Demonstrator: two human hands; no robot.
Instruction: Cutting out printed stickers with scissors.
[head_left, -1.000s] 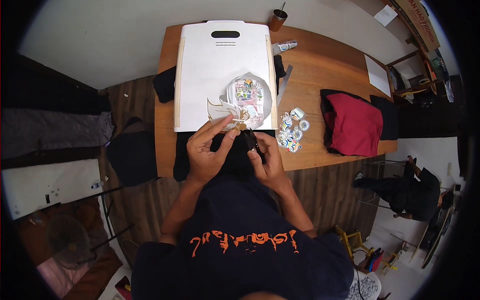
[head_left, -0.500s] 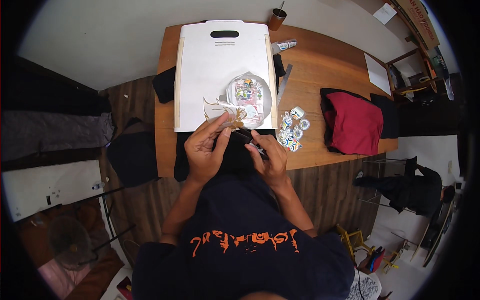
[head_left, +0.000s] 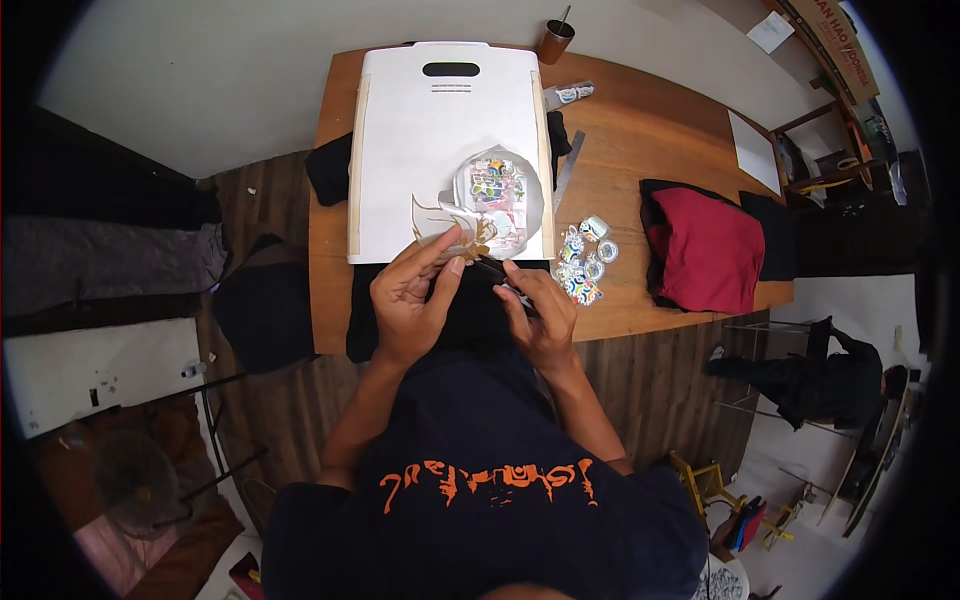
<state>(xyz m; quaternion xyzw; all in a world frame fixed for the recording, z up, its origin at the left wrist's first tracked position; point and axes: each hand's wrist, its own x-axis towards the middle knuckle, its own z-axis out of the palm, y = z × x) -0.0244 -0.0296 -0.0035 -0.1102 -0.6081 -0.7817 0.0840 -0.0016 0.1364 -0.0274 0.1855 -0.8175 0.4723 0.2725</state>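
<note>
Two grips: our left hand (head_left: 408, 310) pinches spiky, gold-lined film (head_left: 430, 218), our right hand (head_left: 546, 312) a black tool (head_left: 490, 267) — seemingly edge work, next needing steadiness.

Room layout: a wooden table is standing beside a pale grey wall.

The brown table (head_left: 680, 140) is occupying the centre, and a dark plank floor (head_left: 640, 390) is extending around its near side. The wall (head_left: 240, 90) is running behind the table, with soft, even light falling across it. At upper right, a wooden shelf unit (head_left: 808, 115) is standing near the table, and a cardboard box (head_left: 835, 50) is sitting above it. At lower left, a round fan (head_left: 135, 482) is standing before brown and pink surfaces. At lower right, a yellow frame (head_left: 695, 480) is standing.
</note>
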